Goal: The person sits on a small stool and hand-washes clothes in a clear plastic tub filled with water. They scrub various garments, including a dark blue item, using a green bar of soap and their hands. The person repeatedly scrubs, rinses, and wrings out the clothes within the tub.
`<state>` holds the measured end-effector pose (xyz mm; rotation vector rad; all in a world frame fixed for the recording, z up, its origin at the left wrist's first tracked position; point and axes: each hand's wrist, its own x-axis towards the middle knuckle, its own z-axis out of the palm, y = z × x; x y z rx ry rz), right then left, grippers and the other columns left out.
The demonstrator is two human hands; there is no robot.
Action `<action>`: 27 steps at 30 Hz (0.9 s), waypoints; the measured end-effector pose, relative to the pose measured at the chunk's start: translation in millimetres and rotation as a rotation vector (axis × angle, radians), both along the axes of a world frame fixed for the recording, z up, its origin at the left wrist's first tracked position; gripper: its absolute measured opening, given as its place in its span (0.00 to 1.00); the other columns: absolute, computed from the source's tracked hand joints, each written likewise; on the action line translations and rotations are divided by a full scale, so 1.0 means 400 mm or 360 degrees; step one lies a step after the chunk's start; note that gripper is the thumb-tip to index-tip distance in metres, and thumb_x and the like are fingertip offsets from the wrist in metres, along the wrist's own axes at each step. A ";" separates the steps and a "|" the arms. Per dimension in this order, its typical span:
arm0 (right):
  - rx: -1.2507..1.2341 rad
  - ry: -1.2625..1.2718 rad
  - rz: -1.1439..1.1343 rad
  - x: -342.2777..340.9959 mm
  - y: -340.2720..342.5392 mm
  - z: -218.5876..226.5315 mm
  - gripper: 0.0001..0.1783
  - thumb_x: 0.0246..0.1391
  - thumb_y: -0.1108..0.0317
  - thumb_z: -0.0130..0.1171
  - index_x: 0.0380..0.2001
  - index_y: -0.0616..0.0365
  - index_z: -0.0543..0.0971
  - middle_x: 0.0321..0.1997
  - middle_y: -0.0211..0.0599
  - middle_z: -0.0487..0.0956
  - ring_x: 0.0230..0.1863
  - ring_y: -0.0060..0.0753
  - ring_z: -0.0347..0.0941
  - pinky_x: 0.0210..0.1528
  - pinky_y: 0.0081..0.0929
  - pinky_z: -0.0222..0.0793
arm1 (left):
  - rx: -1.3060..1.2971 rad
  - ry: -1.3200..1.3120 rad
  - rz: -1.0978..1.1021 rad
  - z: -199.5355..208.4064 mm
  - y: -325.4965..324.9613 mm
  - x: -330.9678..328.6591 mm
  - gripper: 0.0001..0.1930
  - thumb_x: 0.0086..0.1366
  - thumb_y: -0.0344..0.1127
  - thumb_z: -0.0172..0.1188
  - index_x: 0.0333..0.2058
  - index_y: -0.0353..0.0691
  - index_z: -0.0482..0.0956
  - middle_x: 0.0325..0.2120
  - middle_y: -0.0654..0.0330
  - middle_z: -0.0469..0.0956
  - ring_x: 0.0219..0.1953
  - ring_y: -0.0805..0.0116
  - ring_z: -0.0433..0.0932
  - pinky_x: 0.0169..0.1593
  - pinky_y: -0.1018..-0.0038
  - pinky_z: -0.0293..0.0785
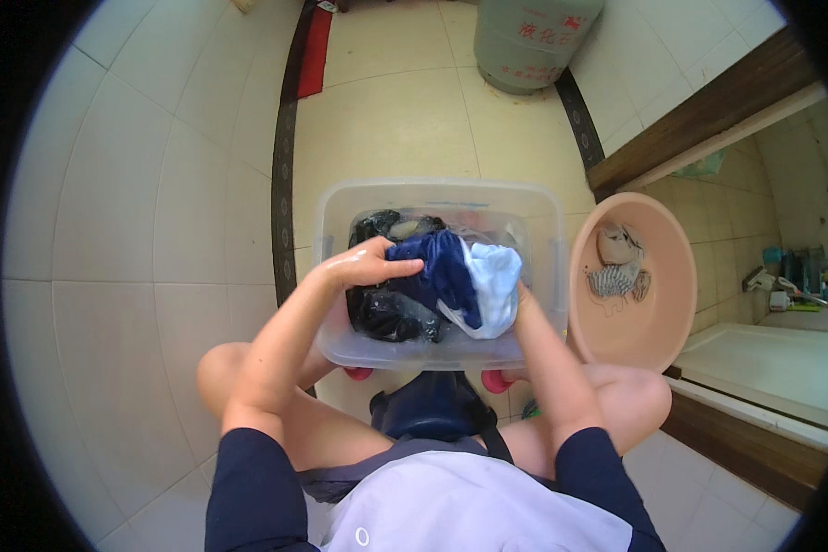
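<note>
A wet navy and light-blue garment (446, 271) is bunched up over a clear plastic tub (340, 345). At its navy side, my left hand (370, 264) is closed on the cloth, thumb lying across the top and soapy wet patches on the wrist. My right hand (523, 299) grips the light-blue end from the right; its fingers are mostly hidden behind the fabric. Black wet clothes (386, 315) lie in the tub beneath, with a little water about them.
A peach basin (584, 313) holding a patterned cloth (616, 279) stands right of the tub. Ahead is a grey-green gas cylinder (524, 51). Tiled wall rises on the left; a wood-framed doorway (708, 110) is on the right. I sit on a dark blue stool (432, 405).
</note>
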<state>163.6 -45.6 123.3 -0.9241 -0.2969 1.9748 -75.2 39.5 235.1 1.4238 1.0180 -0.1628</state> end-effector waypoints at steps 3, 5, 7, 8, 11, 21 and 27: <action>0.0792 -0.1236 0.0991 0.062 0.030 0.087 0.18 0.42 0.68 0.58 0.40 0.59 0.79 0.35 0.39 0.80 0.38 0.32 0.76 0.42 0.24 0.69 | 0.0339 -0.0084 -0.0456 0.010 0.012 -0.002 0.14 0.56 0.40 0.63 0.32 0.33 0.78 0.23 0.58 0.78 0.27 0.76 0.72 0.36 0.74 0.70; 0.1094 -0.1519 0.1474 0.077 0.033 0.132 0.19 0.38 0.64 0.61 0.39 0.54 0.80 0.34 0.43 0.80 0.40 0.34 0.76 0.42 0.27 0.70 | 0.0399 -0.0344 -0.0679 0.004 0.002 0.009 0.10 0.54 0.30 0.62 0.33 0.31 0.76 0.28 0.52 0.78 0.30 0.67 0.75 0.38 0.73 0.70; 0.1561 -0.2238 0.1980 0.074 0.016 0.157 0.16 0.34 0.61 0.64 0.30 0.53 0.82 0.32 0.40 0.80 0.38 0.42 0.76 0.40 0.36 0.71 | 0.0873 -0.0713 -0.0926 -0.006 -0.019 0.026 0.12 0.42 0.19 0.58 0.30 0.32 0.77 0.33 0.52 0.78 0.42 0.57 0.75 0.46 0.67 0.69; 0.1642 -0.2624 0.2243 0.066 0.003 0.163 0.15 0.34 0.58 0.65 0.28 0.52 0.82 0.31 0.36 0.81 0.38 0.40 0.76 0.38 0.36 0.70 | 0.1197 -0.0506 -0.1224 -0.012 -0.027 0.032 0.10 0.42 0.21 0.58 0.28 0.35 0.77 0.30 0.55 0.78 0.42 0.60 0.75 0.49 0.67 0.67; 0.1816 -0.3069 0.2613 0.038 -0.053 0.168 0.16 0.33 0.50 0.66 0.24 0.46 0.82 0.30 0.29 0.81 0.37 0.32 0.76 0.38 0.32 0.66 | 0.1750 0.0046 -0.1963 -0.018 -0.055 0.033 0.04 0.47 0.30 0.56 0.23 0.44 0.78 0.24 0.62 0.77 0.41 0.68 0.73 0.55 0.61 0.61; 0.0797 -0.2886 0.2482 0.048 -0.055 0.351 0.26 0.32 0.51 0.69 0.35 0.55 0.81 0.35 0.39 0.79 0.40 0.41 0.75 0.39 0.38 0.69 | 0.2113 0.0472 -0.2185 0.104 -0.151 0.030 0.10 0.49 0.47 0.58 0.20 0.49 0.81 0.19 0.74 0.75 0.41 0.74 0.68 0.60 0.39 0.46; 0.1192 -0.3664 0.0675 0.075 -0.002 0.434 0.08 0.47 0.68 0.50 0.26 0.54 0.80 0.31 0.42 0.80 0.37 0.43 0.76 0.36 0.41 0.69 | 0.1871 0.0156 -0.1984 0.286 -0.199 0.036 0.11 0.46 0.47 0.60 0.22 0.48 0.83 0.20 0.68 0.76 0.38 0.69 0.71 0.50 0.58 0.61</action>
